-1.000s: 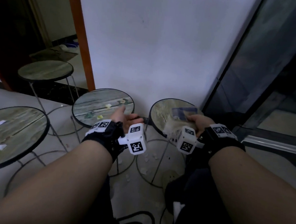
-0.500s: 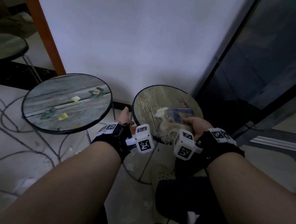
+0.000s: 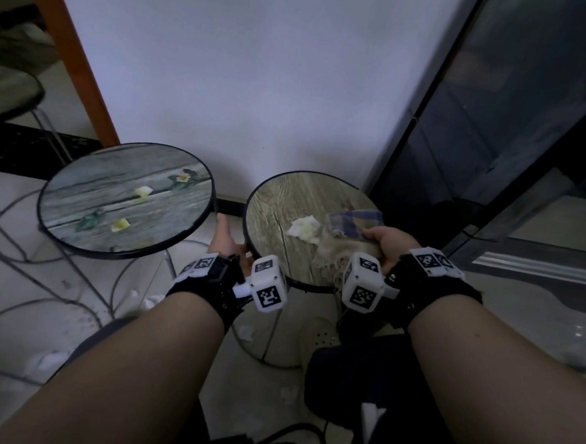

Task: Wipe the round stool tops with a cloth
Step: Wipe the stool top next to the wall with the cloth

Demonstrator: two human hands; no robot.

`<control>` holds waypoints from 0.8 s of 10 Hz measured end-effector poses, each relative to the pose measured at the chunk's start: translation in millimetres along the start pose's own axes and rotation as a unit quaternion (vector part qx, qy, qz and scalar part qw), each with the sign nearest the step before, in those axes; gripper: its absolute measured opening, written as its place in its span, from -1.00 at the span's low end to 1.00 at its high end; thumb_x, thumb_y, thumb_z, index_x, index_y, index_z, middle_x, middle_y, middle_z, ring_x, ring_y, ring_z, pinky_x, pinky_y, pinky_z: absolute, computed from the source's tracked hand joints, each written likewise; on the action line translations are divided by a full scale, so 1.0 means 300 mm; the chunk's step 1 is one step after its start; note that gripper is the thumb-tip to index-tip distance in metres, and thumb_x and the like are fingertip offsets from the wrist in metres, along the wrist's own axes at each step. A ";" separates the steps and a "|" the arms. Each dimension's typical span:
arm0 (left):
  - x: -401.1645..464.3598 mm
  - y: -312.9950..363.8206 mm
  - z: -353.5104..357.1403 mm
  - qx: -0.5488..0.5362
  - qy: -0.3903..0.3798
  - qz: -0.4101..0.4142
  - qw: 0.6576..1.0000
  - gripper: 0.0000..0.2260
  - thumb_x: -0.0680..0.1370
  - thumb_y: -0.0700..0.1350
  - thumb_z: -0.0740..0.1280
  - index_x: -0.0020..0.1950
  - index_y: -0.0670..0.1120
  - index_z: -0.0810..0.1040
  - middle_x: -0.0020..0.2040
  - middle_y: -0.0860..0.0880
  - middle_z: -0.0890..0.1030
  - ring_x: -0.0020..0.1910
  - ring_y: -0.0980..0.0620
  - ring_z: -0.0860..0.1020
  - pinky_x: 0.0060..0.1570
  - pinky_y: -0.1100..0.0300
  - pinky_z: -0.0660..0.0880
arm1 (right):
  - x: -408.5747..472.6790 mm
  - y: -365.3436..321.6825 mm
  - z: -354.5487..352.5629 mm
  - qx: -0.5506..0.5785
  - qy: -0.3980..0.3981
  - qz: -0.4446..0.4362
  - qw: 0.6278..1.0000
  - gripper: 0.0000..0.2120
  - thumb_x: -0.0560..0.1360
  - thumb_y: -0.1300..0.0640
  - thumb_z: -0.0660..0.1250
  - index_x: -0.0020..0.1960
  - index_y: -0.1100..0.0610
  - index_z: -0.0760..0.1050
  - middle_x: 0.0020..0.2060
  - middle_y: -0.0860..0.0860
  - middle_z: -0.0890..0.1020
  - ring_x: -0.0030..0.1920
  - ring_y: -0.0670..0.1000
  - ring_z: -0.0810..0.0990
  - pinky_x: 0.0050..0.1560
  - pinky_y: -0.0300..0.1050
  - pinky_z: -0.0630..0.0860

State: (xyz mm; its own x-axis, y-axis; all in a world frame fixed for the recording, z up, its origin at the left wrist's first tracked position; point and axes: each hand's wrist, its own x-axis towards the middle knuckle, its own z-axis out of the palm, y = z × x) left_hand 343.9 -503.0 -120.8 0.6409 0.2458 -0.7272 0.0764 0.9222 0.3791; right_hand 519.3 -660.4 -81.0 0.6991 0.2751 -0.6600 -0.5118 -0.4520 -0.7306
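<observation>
Against the white wall, two round stools stand side by side on pale tiles, closer now than a moment ago. The right stool top carries a crumpled tissue near its middle, newly uncovered. The right hand grips the cloth at its right edge, fingers curled. The left hand holds the left rim; the gap to the left stool top is narrow.

blk wrist straps, white marker cubes (b/w codes)
</observation>
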 end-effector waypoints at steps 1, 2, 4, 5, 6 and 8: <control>-0.053 -0.029 0.007 0.010 -0.021 -0.001 1.000 0.03 0.32 0.56 0.02 0.50 -0.20 0.17 0.46 -0.26 0.28 0.36 -0.26 0.36 0.06 -0.21 0.41 | -0.033 0.018 0.015 -0.001 0.017 -0.008 1.000 -0.79 0.51 0.16 0.28 0.06 0.26 0.53 -0.11 0.20 0.62 -0.17 0.18 0.59 -0.03 0.07 0.57; -0.082 -0.041 0.018 0.002 -0.003 0.017 1.000 -0.06 0.43 0.49 -0.03 0.54 -0.19 0.07 0.48 -0.26 0.23 0.30 -0.26 0.40 -0.20 -0.15 0.42 | -0.064 0.019 0.011 -0.006 0.023 -0.018 1.000 -0.82 0.52 0.16 0.26 -0.20 0.24 0.50 -0.31 0.14 0.56 -0.35 0.11 0.52 -0.36 -0.13 0.53; -0.120 -0.002 0.012 -0.005 0.044 0.053 0.998 -0.21 0.53 0.38 -0.03 0.54 -0.17 0.06 0.48 -0.30 0.20 0.37 -0.30 0.34 -0.33 -0.14 0.36 | -0.041 0.013 -0.065 -0.058 0.005 -0.092 0.994 -0.88 0.27 0.05 0.31 -0.22 0.06 0.46 -0.22 0.01 0.52 -0.04 0.08 0.51 0.28 0.14 0.45; -0.092 0.027 -0.010 0.008 0.051 0.083 0.995 -0.26 0.54 0.35 -0.01 0.53 -0.15 0.12 0.48 -0.27 0.24 0.39 -0.24 0.33 -0.28 -0.08 0.39 | -0.035 0.004 -0.063 -0.084 0.016 -0.108 0.991 -0.66 0.34 0.09 0.37 0.10 0.15 0.54 -0.09 0.04 0.56 0.01 0.09 0.54 0.25 0.15 0.48; -0.088 0.051 0.008 -0.008 0.055 0.096 0.994 -0.29 0.56 0.33 -0.01 0.51 -0.17 0.16 0.47 -0.25 0.25 0.40 -0.20 0.33 -0.17 -0.07 0.39 | -0.036 -0.002 -0.046 -0.126 0.042 -0.136 0.982 -0.49 0.20 0.07 0.47 0.13 0.13 0.53 -0.02 0.08 0.62 0.01 0.15 0.61 0.15 0.20 0.53; -0.031 0.094 -0.006 0.014 0.022 0.111 0.993 -0.31 0.58 0.30 -0.04 0.51 -0.18 0.17 0.44 -0.23 0.29 0.41 -0.16 0.32 0.06 -0.01 0.38 | -0.103 -0.071 0.030 -0.227 0.052 -0.184 0.955 -0.67 0.44 0.24 0.36 0.18 0.05 0.49 -0.04 0.03 0.57 -0.08 0.02 0.52 -0.19 -0.19 0.44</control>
State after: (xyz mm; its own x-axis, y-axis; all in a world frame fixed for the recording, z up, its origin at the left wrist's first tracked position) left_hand 338.6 -478.9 -104.3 0.6101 0.4553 -0.6485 -0.0407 0.8353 0.5483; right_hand 504.1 -651.6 -46.7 0.8477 0.4114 -0.3348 0.0308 -0.6684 -0.7432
